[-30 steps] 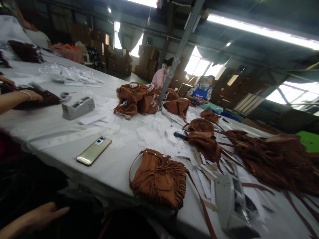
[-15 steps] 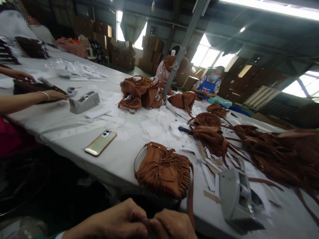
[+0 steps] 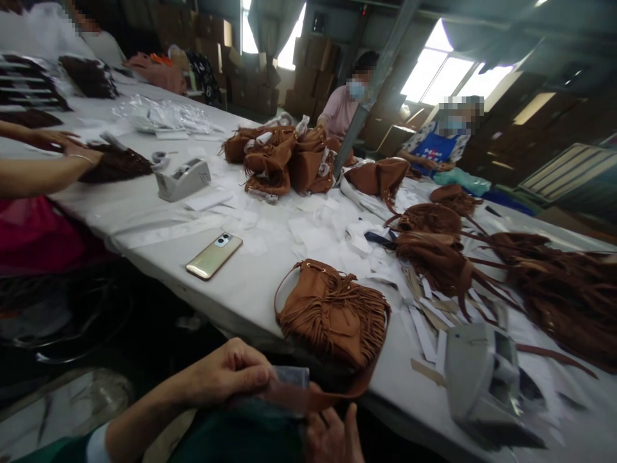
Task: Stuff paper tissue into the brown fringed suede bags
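A brown fringed leather handbag [image 3: 332, 308] lies at the table's near edge, its strap [image 3: 337, 400] looping down toward my lap. Between thumb and curled fingers, my left hand [image 3: 231, 373] pinches a small clear plastic piece [image 3: 292, 379] that sits around or against the strap's end; which of the two I cannot tell. My right hand [image 3: 332, 434] is under the strap, fingers curled behind it and thumb sticking up apart. Part of that hand is hidden by the strap and plastic. Below both hands is dark green cloth.
A grey tape dispenser [image 3: 482, 379] stands at the right, another tape dispenser [image 3: 183, 180] farther left. A phone [image 3: 214, 256] lies on the white table [image 3: 159, 238]. Brown bags [image 3: 284, 161] are piled behind paper scraps. A co-worker's hands [image 3: 72, 151] touch a dark bag at left; two people sit across.
My hands have moved apart from being close together, and the plastic and strap now show between them. The view has shifted, and a person across has raised their head.
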A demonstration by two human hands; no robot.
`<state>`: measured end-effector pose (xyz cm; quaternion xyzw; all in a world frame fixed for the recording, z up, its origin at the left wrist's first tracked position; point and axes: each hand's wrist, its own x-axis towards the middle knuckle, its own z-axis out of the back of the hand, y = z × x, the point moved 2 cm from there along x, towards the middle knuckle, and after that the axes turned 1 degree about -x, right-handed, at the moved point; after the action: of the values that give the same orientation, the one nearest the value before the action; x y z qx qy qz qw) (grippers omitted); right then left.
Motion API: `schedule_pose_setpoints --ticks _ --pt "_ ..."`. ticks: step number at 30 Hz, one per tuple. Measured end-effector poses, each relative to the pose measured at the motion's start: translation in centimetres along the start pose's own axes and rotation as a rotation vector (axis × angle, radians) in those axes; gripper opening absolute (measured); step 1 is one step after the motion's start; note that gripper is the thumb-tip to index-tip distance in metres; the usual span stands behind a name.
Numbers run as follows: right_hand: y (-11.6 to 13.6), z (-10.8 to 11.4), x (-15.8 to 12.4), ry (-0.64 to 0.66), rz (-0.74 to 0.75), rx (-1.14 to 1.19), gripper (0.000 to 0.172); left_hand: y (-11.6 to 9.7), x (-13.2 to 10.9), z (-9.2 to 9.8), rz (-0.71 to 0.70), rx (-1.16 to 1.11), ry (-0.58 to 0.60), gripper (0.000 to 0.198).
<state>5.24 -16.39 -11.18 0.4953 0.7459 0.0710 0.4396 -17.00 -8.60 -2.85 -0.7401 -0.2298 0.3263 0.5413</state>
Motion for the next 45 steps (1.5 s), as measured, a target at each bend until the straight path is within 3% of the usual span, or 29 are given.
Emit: schedule_pose_setpoints --ticks 3,8,13,17,20,25,31,35,40,45 --pt "3.1 0.4 0.5 -0.124 0.256 0.156 0.037 -0.2 0.1 0.0 0.025 0.048 0.037 0.050" --pt "9.2 -1.4 -1.8 -0.371 0.535 -0.052 0.043 0.1 0.4 0.4 0.012 0.253 -0.107 0.051" --pt "11.5 -6.2 -1.5 -0.289 0.687 -0.375 0.043 -1.8 1.9 -1.0 -0.095 0.320 -0.140 0.046" --pt "9.3 -8.2 1.1 -0.128 0.647 -0.648 0.042 -3.7 4.1 -2.0 -0.163 0.187 -0.156 0.045" --pt "7.7 -8.2 2.6 -0.052 0.542 -0.547 0.040 -3.8 5.4 -1.8 -0.198 0.206 -0.182 0.044" --pt "8.1 -6.4 3.8 -0.098 0.439 -0.042 0.045 -1.4 6.1 -1.1 -0.148 0.306 -0.247 0.044" --pt "8.2 -4.0 3.7 -0.185 0.481 -0.112 0.044 2.7 6.1 -3.5 -0.101 0.344 -0.201 0.046" --pt "8.3 -2.1 3.2 -0.212 0.424 -0.112 0.045 3.4 6.3 -4.8 -0.067 0.326 -0.153 0.049" --pt "11.1 -0.1 2.7 -0.270 0.416 0.079 0.044 0.9 7.1 -3.5 -0.096 0.326 -0.177 0.048" --pt "15.1 -2.9 2.1 -0.177 0.572 -0.030 0.034 -3.8 8.8 -2.1 -0.169 0.364 -0.158 0.045"
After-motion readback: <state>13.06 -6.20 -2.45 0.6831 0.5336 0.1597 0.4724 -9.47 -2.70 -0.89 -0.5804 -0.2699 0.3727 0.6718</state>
